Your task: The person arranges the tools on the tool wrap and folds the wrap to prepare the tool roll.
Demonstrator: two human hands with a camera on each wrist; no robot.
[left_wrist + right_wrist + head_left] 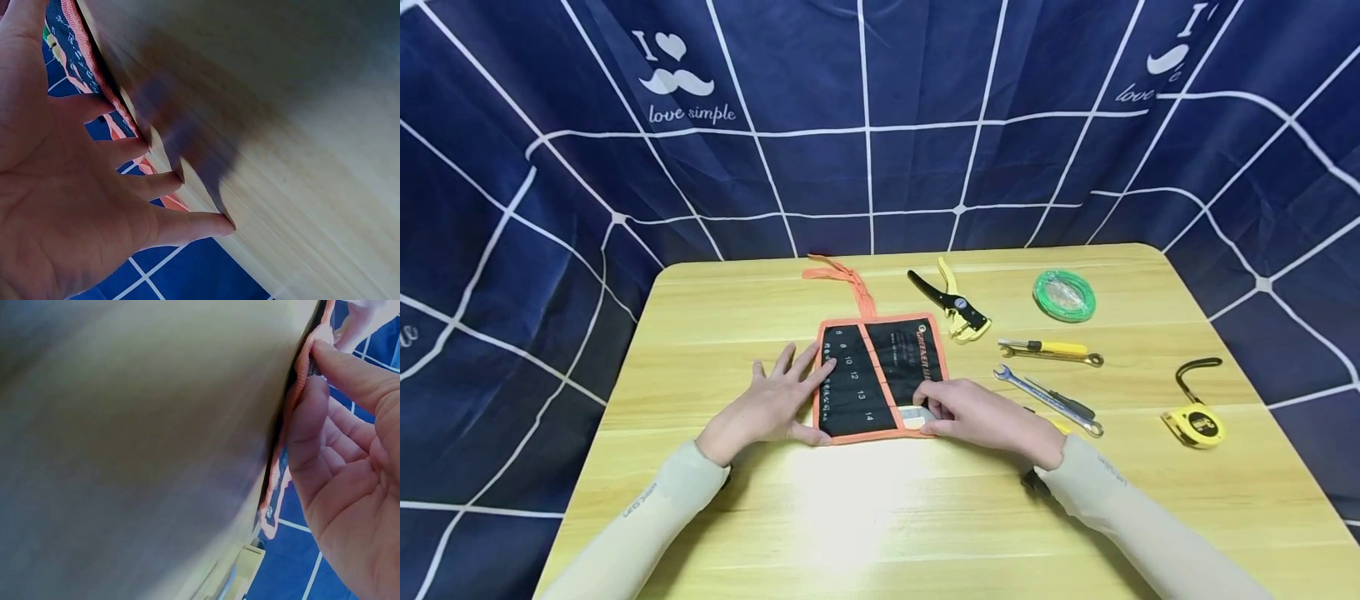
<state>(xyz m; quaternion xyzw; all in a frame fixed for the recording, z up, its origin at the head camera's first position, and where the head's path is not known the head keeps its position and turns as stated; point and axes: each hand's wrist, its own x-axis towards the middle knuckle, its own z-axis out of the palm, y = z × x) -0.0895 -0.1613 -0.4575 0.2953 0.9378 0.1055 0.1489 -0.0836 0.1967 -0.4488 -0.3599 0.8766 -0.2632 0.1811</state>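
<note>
— Orange-trimmed black tool roll [877,379] lies flat mid-table; where are the hands?
— Left hand [775,404] presses its left edge, fingers straight and spread. Right hand [981,414] pinches the near right corner.
— Beyond them?
— Wrenches [1051,398] lie right of the roll, a tape measure [1197,423] further right, then wire strippers [957,307] and a green wire coil [1064,295] farthest back on the wooden table [715,317].
</note>
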